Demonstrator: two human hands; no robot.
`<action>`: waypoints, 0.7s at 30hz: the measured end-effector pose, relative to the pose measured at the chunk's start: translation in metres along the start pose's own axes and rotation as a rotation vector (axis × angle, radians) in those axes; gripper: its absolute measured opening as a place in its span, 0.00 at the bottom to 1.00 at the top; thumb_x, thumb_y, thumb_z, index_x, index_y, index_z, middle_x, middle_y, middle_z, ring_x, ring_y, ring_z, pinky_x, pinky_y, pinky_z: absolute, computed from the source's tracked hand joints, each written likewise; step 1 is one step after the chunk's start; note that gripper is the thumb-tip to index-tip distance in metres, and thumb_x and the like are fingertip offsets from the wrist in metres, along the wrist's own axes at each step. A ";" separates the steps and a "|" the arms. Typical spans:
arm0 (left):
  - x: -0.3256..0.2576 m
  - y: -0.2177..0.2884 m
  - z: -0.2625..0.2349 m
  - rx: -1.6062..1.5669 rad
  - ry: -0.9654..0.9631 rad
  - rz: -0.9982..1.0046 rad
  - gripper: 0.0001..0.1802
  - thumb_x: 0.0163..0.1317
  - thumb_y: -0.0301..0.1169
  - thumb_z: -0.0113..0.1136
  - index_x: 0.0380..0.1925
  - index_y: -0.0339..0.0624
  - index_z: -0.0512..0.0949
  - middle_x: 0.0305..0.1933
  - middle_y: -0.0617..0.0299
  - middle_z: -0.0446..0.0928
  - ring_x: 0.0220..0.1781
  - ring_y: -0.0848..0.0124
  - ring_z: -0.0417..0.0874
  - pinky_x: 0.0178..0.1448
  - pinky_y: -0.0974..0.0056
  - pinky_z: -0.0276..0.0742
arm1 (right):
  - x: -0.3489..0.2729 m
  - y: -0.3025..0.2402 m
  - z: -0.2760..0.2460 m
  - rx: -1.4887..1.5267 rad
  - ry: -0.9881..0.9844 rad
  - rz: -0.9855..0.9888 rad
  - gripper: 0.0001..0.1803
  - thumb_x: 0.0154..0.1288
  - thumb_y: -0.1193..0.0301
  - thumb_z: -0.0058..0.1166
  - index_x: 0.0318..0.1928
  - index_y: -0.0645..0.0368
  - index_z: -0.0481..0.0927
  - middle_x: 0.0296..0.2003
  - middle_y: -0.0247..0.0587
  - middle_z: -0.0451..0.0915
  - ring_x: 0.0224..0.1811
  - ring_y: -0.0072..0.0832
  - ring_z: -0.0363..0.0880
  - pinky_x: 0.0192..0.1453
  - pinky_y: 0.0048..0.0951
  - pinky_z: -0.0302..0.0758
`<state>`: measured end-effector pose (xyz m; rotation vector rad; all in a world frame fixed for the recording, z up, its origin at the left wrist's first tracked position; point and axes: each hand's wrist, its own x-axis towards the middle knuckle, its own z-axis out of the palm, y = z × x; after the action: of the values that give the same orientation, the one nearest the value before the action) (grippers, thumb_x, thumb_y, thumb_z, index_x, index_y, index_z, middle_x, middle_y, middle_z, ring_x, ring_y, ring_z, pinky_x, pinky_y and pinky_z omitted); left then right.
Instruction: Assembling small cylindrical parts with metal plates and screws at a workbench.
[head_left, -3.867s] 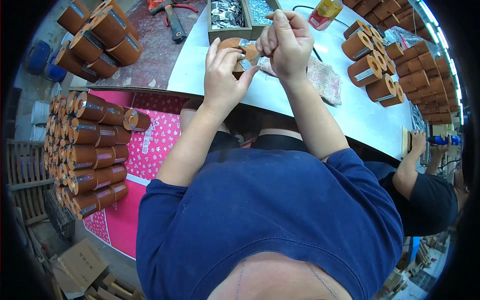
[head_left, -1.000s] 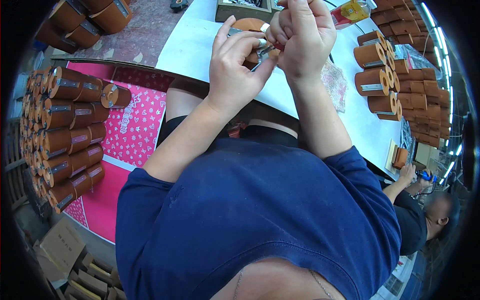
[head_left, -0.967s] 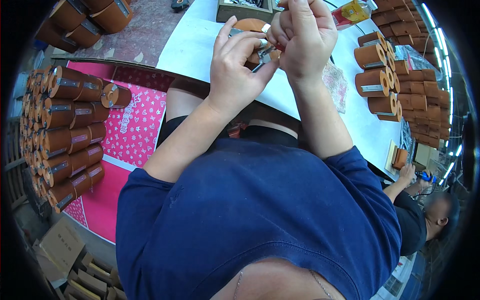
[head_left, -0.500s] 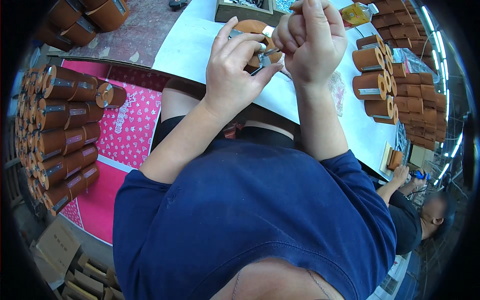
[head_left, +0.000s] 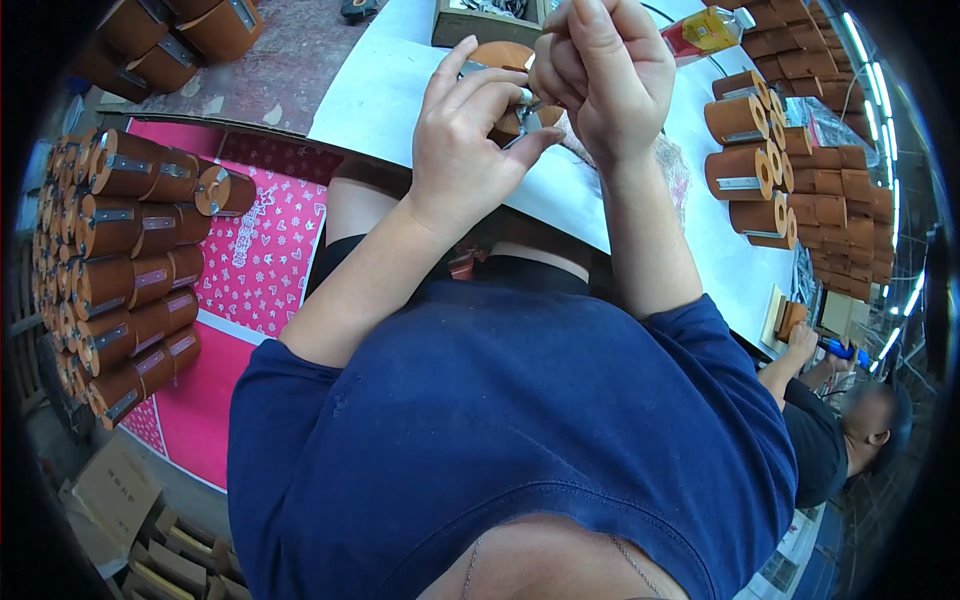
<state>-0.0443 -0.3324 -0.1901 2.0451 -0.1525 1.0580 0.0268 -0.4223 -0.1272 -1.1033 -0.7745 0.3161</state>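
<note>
My left hand curls around a brown round block with a hollow middle, lying on the white-covered table. A small shiny metal piece shows in the gap between its thumb and fingers. My right hand is closed just to the right, its fingers pinched near the metal piece. Whatever it pinches is mostly hidden behind the fingers. Close to my right wrist, a crumpled, patterned cloth or wrap lies on the white sheet.
A wooden box of small metal parts stands beyond my hands, beside a bottle with yellow contents. Brown cylinders with metal plates are stacked at right and left. At far right a co-worker holds a blue tool.
My right hand has shifted slightly left, over the block, covering the thin metal shaft seen before. The left hand stays almost still. The co-worker's blue tool has changed its angle.
</note>
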 end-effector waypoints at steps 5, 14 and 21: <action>0.003 0.002 -0.008 -0.005 -0.063 0.009 0.16 0.34 0.32 0.72 0.24 0.38 0.77 0.30 0.59 0.78 0.45 0.60 0.77 0.65 0.54 0.59 | -0.007 0.003 0.008 -0.102 0.072 -0.039 0.11 0.69 0.69 0.42 0.31 0.64 0.70 0.13 0.29 0.64 0.10 0.14 0.56 0.14 0.16 0.55; 0.006 -0.004 -0.010 -0.046 -0.066 -0.017 0.18 0.30 0.26 0.71 0.26 0.38 0.78 0.30 0.60 0.78 0.45 0.59 0.77 0.64 0.54 0.61 | -0.004 0.001 0.000 0.012 -0.032 -0.043 0.12 0.68 0.69 0.43 0.31 0.65 0.70 0.14 0.32 0.65 0.09 0.14 0.56 0.13 0.17 0.54; 0.013 -0.017 -0.017 -0.178 -0.207 0.010 0.17 0.32 0.25 0.70 0.28 0.38 0.78 0.30 0.61 0.78 0.50 0.58 0.75 0.63 0.56 0.64 | 0.002 0.006 -0.010 0.085 -0.098 -0.065 0.13 0.68 0.68 0.43 0.30 0.65 0.69 0.13 0.33 0.64 0.09 0.15 0.55 0.13 0.18 0.53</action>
<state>-0.0387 -0.3059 -0.1855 1.9888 -0.3504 0.8066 0.0361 -0.4247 -0.1341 -0.9866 -0.8744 0.3469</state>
